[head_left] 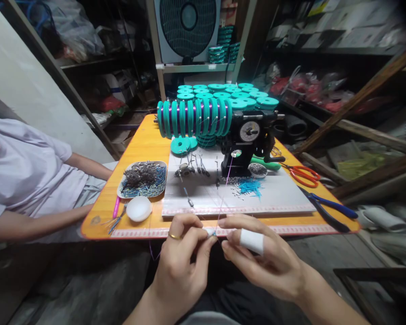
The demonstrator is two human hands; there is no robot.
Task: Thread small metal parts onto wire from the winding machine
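Observation:
Between the thumb and index finger of my left hand [184, 257] is a small blue-and-white piece [210, 232], mostly covered by the fingertips. A thin purple line [227, 180] slopes down from the black hand-cranked winder [246, 135] to this piece. My right hand [260, 255], with a white wrap on one finger, is just right of it. Its lower fingertips are closed on the thin line, while the index finger reaches above. Turquoise spools [194, 118] wound with purple line sit in a row on the winder's shaft.
A tray of metal pieces [144, 179] and a white bowl [139, 208] stand left. Blue strips [250, 187], orange-handled scissors [303, 175] and blue-handled pliers [334, 208] lie right. Stacked turquoise discs [219, 92] fill the table's back. Another person [37, 176] sits at left.

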